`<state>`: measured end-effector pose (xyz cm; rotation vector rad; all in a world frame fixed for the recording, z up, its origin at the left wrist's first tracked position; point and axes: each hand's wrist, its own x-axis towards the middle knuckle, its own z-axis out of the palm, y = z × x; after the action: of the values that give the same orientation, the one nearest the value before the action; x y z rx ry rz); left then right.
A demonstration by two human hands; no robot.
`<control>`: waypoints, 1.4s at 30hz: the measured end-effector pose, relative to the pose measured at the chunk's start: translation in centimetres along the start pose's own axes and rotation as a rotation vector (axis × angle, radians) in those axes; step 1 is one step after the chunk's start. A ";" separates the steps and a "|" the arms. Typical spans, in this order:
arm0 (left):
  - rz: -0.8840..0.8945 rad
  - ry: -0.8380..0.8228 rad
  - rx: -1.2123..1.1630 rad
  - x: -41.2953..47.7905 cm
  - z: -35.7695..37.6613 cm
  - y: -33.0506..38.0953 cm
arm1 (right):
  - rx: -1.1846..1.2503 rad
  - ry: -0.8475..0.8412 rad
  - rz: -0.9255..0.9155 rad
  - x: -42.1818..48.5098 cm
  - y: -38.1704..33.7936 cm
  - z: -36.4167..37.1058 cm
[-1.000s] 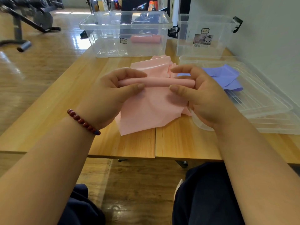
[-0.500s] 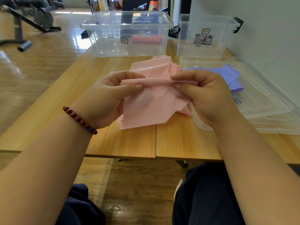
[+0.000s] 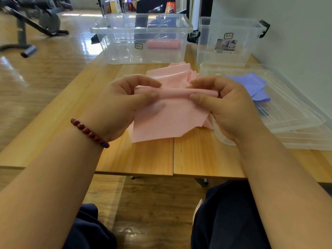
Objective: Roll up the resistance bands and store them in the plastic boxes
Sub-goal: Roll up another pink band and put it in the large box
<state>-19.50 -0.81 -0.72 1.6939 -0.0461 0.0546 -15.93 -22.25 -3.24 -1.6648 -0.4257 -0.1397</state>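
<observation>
a gym room: behind the wooden table point(image 3: 152, 159), to its left, a black exercise machine point(image 3: 41, 20) stands on glossy wood flooring point(image 3: 45, 72)

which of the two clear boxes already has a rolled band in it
The wide left box, with a pink roll inside; the taller right box shows none.

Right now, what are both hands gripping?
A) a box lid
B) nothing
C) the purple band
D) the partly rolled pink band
D: the left hand and right hand each pinch an end of the rolled part of the pink band, its loose tail draped onto the table; the purple band lies untouched on the clear lid.
</observation>
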 end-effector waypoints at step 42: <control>0.009 0.010 0.026 -0.2 -0.1 -0.3 | -0.026 -0.089 -0.005 -0.1 -0.1 0.0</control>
<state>-19.64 -0.70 -1.07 1.7190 -0.0457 0.0705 -16.08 -22.22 -3.17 -1.7004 -0.4970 -0.0760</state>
